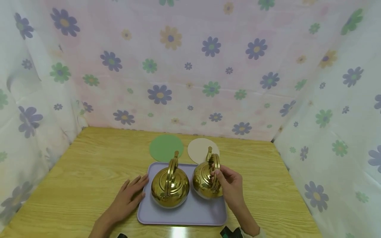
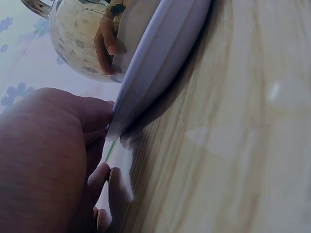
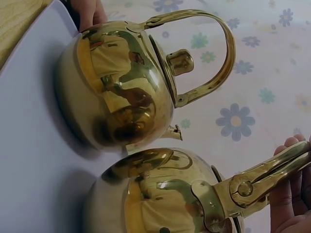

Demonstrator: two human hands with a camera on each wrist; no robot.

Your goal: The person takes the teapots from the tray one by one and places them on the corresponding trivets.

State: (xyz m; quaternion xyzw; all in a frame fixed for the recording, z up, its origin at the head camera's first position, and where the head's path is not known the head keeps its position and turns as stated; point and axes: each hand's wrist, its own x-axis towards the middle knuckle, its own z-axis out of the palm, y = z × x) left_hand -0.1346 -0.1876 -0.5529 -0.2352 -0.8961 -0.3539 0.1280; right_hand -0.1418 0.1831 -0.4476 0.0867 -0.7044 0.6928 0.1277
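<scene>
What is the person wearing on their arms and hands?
Both hands are bare: no gloves, rings or bracelets show on the left hand or the right hand. The left forearm is bare as far as the picture's edge. At the right wrist there is a light-coloured cuff, with a small dark, green-tinted device beside it. Another small dark object sits near the left forearm.

In the right wrist view, we saw the right hand [image 3: 291, 194] cut off at four o'clock, its grip on the nearer kettle [image 3: 170, 199] only partly shown. The left wrist view blurred the left hand [image 2: 43, 160], hiding the tray [image 2: 160, 58] beneath it. The beige mat [image 1: 200, 148] sat partly behind that kettle.
</scene>
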